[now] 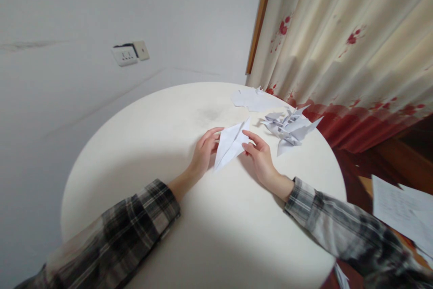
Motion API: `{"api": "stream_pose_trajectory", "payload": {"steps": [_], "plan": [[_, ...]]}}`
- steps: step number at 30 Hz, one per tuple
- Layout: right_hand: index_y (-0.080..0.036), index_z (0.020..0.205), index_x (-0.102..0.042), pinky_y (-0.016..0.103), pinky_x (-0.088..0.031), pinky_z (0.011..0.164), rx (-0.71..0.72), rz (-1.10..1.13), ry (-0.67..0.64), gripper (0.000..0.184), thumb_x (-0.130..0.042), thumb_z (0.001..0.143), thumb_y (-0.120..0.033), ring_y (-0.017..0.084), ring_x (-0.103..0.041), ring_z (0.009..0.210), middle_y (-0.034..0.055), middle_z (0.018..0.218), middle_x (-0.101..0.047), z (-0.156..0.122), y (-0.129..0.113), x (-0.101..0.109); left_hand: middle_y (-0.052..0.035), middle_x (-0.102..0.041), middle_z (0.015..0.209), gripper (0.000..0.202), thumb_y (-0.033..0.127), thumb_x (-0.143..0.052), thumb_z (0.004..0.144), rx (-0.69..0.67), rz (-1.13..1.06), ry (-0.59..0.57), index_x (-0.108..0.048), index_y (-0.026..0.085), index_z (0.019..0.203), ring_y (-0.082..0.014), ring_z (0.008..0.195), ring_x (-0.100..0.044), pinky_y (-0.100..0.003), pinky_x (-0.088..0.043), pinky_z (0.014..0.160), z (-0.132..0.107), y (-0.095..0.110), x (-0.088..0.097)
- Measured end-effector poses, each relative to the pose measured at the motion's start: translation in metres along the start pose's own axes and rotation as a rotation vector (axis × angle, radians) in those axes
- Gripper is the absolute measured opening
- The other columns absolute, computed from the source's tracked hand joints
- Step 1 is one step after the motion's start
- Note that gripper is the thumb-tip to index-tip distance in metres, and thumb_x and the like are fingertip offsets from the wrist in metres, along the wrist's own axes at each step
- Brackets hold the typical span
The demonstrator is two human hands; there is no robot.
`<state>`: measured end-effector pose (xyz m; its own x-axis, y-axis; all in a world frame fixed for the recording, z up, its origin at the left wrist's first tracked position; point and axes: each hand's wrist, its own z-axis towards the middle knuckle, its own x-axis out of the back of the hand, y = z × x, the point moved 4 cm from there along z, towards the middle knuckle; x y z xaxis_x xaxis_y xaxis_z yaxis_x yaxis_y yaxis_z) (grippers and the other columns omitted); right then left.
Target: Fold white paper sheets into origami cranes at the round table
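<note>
A folded piece of white paper (230, 143), roughly diamond-shaped with a crease along its length, is held tilted just above the round white table (135, 144). My left hand (204, 151) grips its left edge, with the thumb and some fingertips hidden behind the paper. On the right side, my right hand (261, 156) pinches the paper between thumb and fingers. To the right of that hand lies a pile of folded white paper shapes (291, 126) with pointed tips.
Flat white paper pieces (253, 99) lie at the table's far edge. A wall socket (125, 55) is at the back left, and a flowered curtain (324, 45) hangs at the right. Written sheets (399, 212) rest on a lower surface to the right.
</note>
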<state>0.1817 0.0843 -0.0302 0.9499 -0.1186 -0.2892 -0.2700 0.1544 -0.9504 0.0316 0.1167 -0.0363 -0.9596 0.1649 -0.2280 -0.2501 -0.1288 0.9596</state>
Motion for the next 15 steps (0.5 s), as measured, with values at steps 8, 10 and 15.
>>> {"api": "stream_pose_trajectory", "payload": {"steps": [8, 10, 15], "plan": [[-0.021, 0.093, -0.065, 0.023, -0.033, 0.051, -0.073, 0.050, 0.023, 0.036, -0.060, 0.057, -0.014, 0.007, -0.040, 0.053, -0.0035, 0.072, -0.060, 0.0024, 0.0049, 0.0020, -0.0033, -0.064, 0.087, 0.033, 0.028, -0.051, 0.075, -0.019, 0.132, -0.037, -0.056, 0.018, 0.106, -0.0149, 0.075, -0.059, -0.024, -0.046, 0.065, -0.0048, 0.0075, -0.0032], [-0.021, 0.092, -0.065, 0.023, -0.032, 0.051, -0.074, 0.040, 0.020, 0.037, -0.060, 0.057, -0.014, 0.007, -0.039, 0.052, -0.0036, 0.072, -0.060, 0.0020, 0.0038, 0.0006, -0.0047, -0.062, 0.100, 0.037, 0.024, -0.051, 0.074, -0.055, 0.153, -0.062, -0.054, 0.019, 0.111, -0.0159, 0.083, -0.059, -0.026, -0.047, 0.070, -0.0051, 0.0075, -0.0043], [-0.021, 0.090, -0.066, 0.023, -0.031, 0.050, -0.061, 0.026, 0.026, 0.036, -0.058, 0.056, -0.013, 0.007, -0.037, 0.052, -0.0038, 0.072, -0.059, 0.0021, 0.0022, -0.0004, -0.0054, -0.043, 0.129, 0.048, 0.017, -0.054, 0.072, -0.185, 0.269, -0.126, -0.051, 0.027, 0.119, -0.0201, 0.110, -0.049, -0.031, -0.045, 0.087, -0.0044, 0.0049, -0.0035]]}}
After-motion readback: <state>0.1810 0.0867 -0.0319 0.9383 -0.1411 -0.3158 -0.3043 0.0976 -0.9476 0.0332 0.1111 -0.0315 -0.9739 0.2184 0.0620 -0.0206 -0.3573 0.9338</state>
